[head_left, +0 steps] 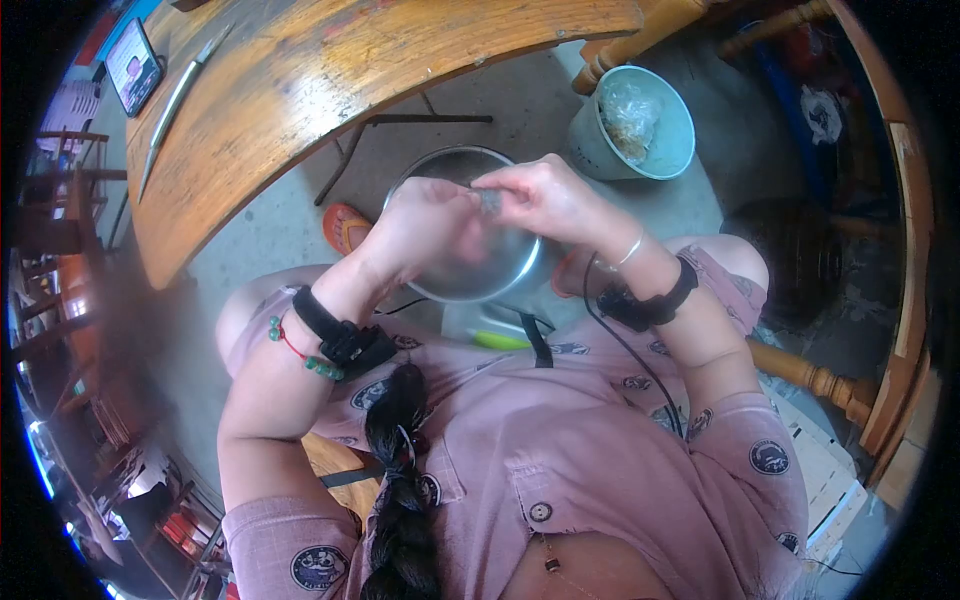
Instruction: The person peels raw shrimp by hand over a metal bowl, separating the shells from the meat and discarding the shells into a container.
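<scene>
Over a round metal basin [505, 283], my two hands meet at the fingertips. A small greyish, soft-looking piece [490, 203] shows between them; its kind is too blurred to make out. My right hand [552, 203] pinches it between thumb and fingers. My left hand [425, 225] is closed, its fingertips touching the same piece, and its lower fingers are smeared by motion. The basin stands between my knees, with much of its inside hidden behind the hands.
A pale green bucket [590, 150] holding a clear plastic bag [630, 115] stands beyond the right hand. The wooden table [400, 45] carries a phone [133, 68] and a long slim tool [178, 108]. An orange flip-flop [345, 228] lies left of the basin.
</scene>
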{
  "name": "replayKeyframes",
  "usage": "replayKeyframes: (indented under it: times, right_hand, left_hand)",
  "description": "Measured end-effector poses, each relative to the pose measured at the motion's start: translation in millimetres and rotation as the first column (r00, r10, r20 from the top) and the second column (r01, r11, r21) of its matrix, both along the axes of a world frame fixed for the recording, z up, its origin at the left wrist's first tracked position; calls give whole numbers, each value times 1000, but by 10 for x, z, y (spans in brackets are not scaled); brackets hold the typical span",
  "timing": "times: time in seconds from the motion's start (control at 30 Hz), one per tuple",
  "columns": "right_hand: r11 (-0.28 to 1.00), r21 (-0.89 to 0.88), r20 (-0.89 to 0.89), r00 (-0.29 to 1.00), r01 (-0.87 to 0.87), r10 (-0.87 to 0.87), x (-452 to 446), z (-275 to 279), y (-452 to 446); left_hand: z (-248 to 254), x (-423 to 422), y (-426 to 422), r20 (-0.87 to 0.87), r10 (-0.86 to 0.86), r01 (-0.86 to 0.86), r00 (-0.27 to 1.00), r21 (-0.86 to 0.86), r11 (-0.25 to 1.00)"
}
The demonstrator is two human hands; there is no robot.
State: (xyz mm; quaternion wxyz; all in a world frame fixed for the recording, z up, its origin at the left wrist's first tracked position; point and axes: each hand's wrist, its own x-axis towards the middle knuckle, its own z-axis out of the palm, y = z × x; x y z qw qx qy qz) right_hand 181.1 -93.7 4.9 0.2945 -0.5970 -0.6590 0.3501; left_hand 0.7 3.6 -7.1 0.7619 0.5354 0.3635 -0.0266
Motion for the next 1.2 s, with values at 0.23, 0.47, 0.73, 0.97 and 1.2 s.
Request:
replayKeyframes:
  times: [0.23,0.47,0.73,0.97,1.2]
  right_hand:
    - [954,-299,-485,858,18,-168,72,-83,14]
    - [883,-465,-752,550,-55,-362,154,-197,42]
    - [999,34,-115,993,37,-33,-15,25,15]
    - [910,394,187,981,-128,56,-57,-154,10]
    - [945,299,180,980,-136,84,-91,-148,-13]
  left_hand:
    - [28,-10,7,64,-1,4,998,-56,998]
    - [134,9,-2,94,-64,54,994,104,993]
    - [53,7,16,27,24,-23,999,-33,999]
    - [-370,-79,42,237,-355,199,905,501,842]
    - [-42,-23,-50,1,-177,173,984,203,964]
